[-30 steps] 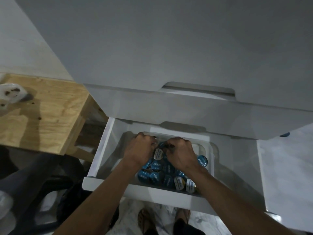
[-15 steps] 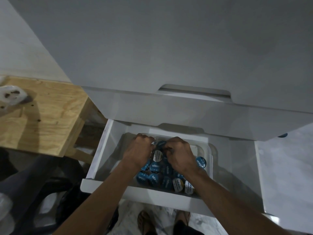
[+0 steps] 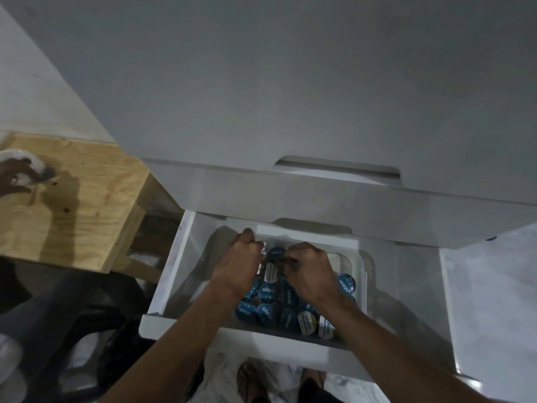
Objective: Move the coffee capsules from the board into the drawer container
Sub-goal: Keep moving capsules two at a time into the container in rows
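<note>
Both hands reach into the open drawer (image 3: 162,286): left hand (image 3: 239,264) and right hand (image 3: 309,270) curl into the blue coffee capsules (image 3: 266,290) heaped in its white container (image 3: 361,274), grasping some.

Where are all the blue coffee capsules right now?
The coffee capsules lie piled in the white container inside the open drawer, under both hands.

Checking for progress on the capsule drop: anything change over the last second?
Barely. The left hand and right hand stay down in the container in the open drawer, fingers curled among the capsules at the far end of the pile; no clear grasp or release shows. New: another person's hand has come in at the left edge over the wooden board. The capsule pile looks unmoved.
</note>
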